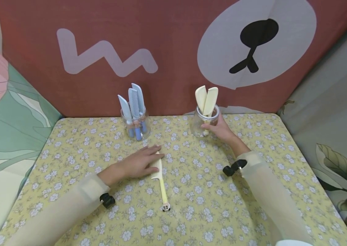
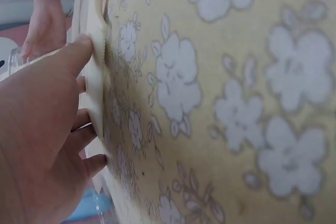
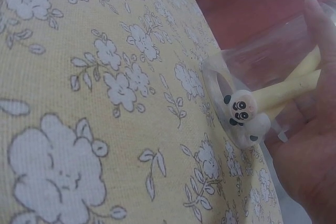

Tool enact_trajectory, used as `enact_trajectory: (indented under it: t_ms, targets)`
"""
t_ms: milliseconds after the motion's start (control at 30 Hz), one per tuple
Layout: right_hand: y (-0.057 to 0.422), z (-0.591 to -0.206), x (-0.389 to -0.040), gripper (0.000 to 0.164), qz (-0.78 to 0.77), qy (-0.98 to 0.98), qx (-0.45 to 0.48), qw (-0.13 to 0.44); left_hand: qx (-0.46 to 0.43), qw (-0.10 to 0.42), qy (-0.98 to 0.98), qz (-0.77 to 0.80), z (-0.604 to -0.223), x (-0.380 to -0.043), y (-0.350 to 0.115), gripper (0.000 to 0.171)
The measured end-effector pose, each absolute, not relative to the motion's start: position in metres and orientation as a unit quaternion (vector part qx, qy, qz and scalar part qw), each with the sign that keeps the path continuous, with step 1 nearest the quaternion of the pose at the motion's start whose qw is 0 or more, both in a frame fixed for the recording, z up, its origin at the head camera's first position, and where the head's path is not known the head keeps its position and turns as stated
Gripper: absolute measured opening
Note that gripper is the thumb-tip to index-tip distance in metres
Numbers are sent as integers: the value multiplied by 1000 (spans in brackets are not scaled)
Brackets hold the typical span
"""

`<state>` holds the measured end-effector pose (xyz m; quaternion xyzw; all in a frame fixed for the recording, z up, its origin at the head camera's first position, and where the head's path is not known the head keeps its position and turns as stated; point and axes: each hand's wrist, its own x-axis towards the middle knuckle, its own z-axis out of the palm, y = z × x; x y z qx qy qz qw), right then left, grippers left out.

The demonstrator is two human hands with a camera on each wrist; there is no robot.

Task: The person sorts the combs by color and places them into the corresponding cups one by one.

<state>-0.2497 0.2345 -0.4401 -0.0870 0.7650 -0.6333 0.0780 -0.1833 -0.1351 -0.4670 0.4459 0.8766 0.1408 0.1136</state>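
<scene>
A cream comb point(image 1: 156, 173) with a yellow handle and a panda-face end lies lengthwise in mid-table. My left hand point(image 1: 141, 161) is over its toothed head, fingers reaching across to the far edge. In the left wrist view the thumb presses the near side of the comb point(image 2: 95, 93), and the fingers pass behind it. My right hand point(image 1: 221, 130) grips a clear glass jar point(image 1: 196, 126) from its right side, thumb across the front. Two cream combs point(image 1: 210, 100) stand in that jar, heads up; their panda ends point(image 3: 244, 107) rest at the bottom in the right wrist view.
A second glass jar point(image 1: 146, 131) stands at the back left, holding several blue combs point(image 1: 135, 102). The table has a yellow floral cloth point(image 1: 192, 205). A red wall hanging point(image 1: 173, 51) rises directly behind the back edge. Part of a white object point(image 1: 293, 243) shows at the bottom right.
</scene>
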Motion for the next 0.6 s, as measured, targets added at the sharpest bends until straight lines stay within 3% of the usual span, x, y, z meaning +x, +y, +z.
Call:
enact_trajectory:
  t_ms: [400,600]
  targets:
    - [239,-455,-259,107,-638,761,-90,73,442,127,867,193,-463,-189,-157,60]
    - [242,-468,-264,106,-634,766,-91,58,422,140,873,200,-457,-192,-157,44]
